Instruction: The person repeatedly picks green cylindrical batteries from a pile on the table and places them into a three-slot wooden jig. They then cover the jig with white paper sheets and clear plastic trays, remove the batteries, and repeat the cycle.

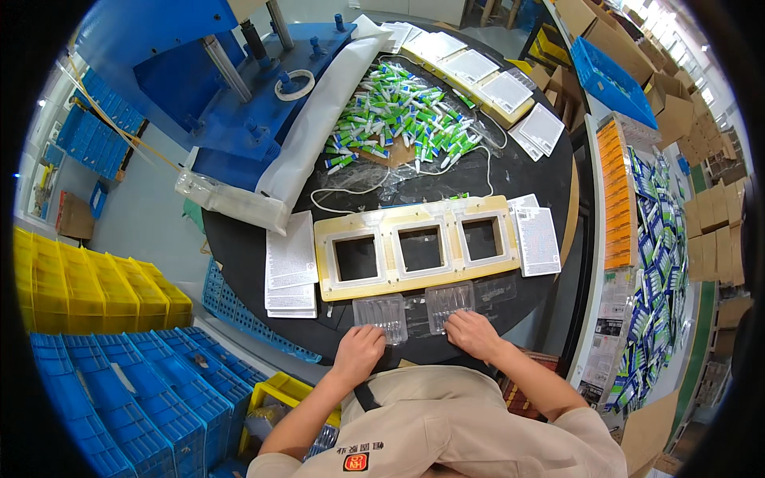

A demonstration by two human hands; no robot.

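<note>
My left hand (360,351) has its fingers closed on the near edge of a clear plastic blister tray (380,311) with ribbed hollows. To its right, my right hand (473,334) pinches the near edge of a second clear blister tray (449,300). Both trays lie at the near side of the black round table (239,255). Just beyond them is a pale yellow frame (386,256) with three square openings. A stack of white printed cards (289,267) sits by the frame's left end, and more white cards (539,240) lie at its right end.
Green-and-white tubes (406,119) are heaped farther back, near a loose white cord (351,191). Another yellow frame (510,115) carries white cards. A blue press (207,88) stands far left; blue crates (135,398) and yellow crates (96,287) are stacked left. Packed tubes (657,263) cover the right bench.
</note>
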